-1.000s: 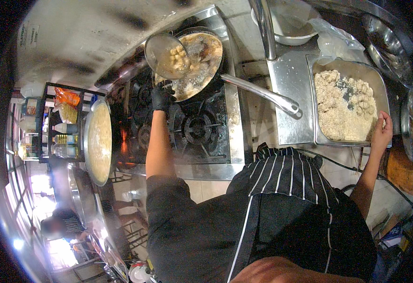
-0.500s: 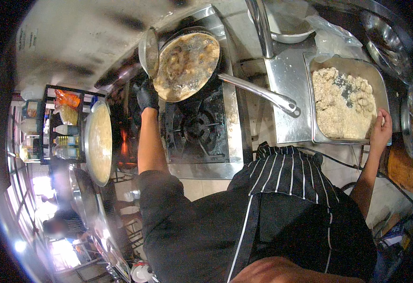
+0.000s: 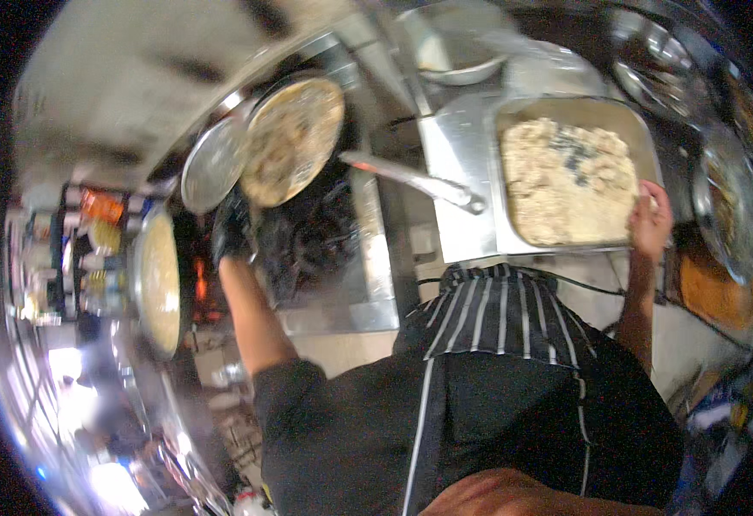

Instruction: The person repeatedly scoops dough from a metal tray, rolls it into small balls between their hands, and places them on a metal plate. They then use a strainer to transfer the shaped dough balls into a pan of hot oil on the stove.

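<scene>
My left hand (image 3: 233,228), in a black glove, is closed around the handle of a round mesh strainer (image 3: 211,168). The strainer's bowl is beside the left edge of a frying pan (image 3: 339,101) on the stove, and its mesh looks bare. Bubbling oil with browned pieces fills the pan, whose steel handle (image 3: 419,181) points right. My bare right hand (image 3: 649,222) is at the right side of a deep metal tray (image 3: 501,185) of pale breading (image 3: 579,206). Its fingers are curled near the rim; blur hides what is between them.
A steel counter (image 3: 458,172) supports the tray. Behind it are a white bowl (image 3: 462,73) and a plastic bag (image 3: 553,69). A metal bowl of food (image 3: 725,202) is far right. To the left stand a large pale-filled pan (image 3: 160,284) and a rack of bottles (image 3: 101,258).
The view has swung, shifting the whole scene left and blurring it. The strainer has moved from over the pan's left edge to beside it. My right hand stays by the tray's rim.
</scene>
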A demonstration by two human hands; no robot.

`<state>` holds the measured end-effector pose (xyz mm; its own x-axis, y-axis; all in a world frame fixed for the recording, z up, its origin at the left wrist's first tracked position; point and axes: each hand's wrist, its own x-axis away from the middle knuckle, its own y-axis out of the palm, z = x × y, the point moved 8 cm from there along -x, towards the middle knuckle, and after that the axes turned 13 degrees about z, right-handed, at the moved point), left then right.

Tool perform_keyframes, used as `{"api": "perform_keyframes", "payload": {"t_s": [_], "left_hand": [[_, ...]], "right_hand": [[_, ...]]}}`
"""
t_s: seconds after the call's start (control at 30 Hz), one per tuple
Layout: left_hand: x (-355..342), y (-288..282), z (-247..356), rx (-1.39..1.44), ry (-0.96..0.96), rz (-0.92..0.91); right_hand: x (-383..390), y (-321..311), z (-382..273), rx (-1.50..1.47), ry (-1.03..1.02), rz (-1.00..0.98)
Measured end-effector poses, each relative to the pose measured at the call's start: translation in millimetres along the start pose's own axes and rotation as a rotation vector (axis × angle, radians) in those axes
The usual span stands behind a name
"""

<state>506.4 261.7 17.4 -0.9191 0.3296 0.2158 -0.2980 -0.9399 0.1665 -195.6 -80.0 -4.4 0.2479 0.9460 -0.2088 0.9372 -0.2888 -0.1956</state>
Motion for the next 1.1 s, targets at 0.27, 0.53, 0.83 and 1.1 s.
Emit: {"api": "perform_keyframes", "payload": {"t_s": [0.27, 0.53, 0.83, 1.1], "left_hand": [[186, 34, -19, -0.770, 0.829, -0.063], [286, 127, -52, 0.049, 0.002, -0.227], [368, 334, -83, -0.157, -0.215, -0.532], [499, 608, -138, -0.638, 0.226, -1.368]], "right_hand": [[-6, -15, -3, -0.497, 0.364, 0.089], [-9, -23, -11, -0.619, 0.398, -0.187], [-27, -80, -25, -0.342, 0.097, -0.319], [-31, -151, 11, -0.473, 0.199, -0.369]]}}
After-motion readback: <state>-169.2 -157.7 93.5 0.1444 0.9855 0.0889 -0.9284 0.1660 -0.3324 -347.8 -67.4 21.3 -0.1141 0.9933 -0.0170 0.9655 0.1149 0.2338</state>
